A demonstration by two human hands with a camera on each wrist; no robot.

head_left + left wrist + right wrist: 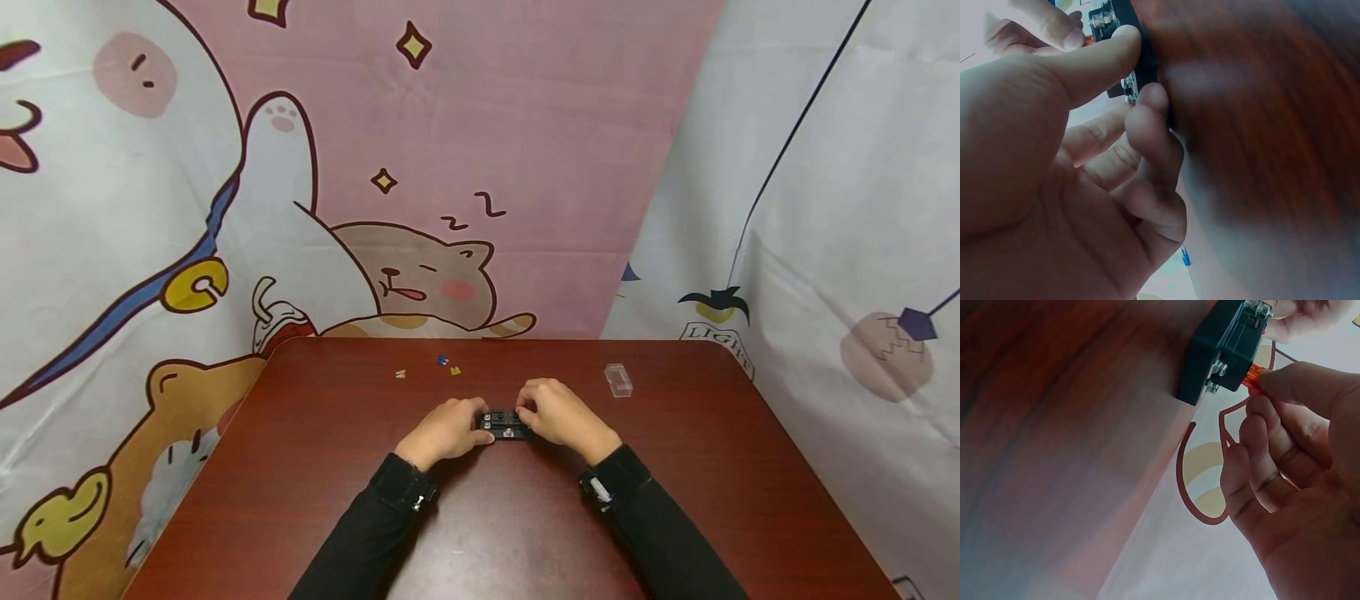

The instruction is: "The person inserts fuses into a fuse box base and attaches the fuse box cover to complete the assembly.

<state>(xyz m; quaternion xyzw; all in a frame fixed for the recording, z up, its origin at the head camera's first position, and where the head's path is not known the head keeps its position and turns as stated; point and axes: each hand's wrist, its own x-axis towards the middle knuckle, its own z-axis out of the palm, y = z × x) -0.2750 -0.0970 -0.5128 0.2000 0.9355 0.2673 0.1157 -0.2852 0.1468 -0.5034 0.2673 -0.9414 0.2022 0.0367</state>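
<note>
A small black fuse block (507,423) with metal screw terminals sits on the brown table between both hands. My left hand (446,429) grips its left end, the thumb along the near edge and the fingers round the far side. At the block's top, my right hand (561,412) pinches a translucent orange blade fuse (1252,376) between thumb and index finger. The fuse's lower end meets the block's top face in the right wrist view, and its upper part is hidden by the fingertips. The right hand's other fingers are loosely bent beside it.
Beyond the hands lie a whitish piece (401,374), a blue blade fuse (442,361) and a yellow one (455,371). A clear plastic box (618,380) stands at the back right. Behind the table's (337,500) far edge hangs a cartoon-printed cloth (562,167).
</note>
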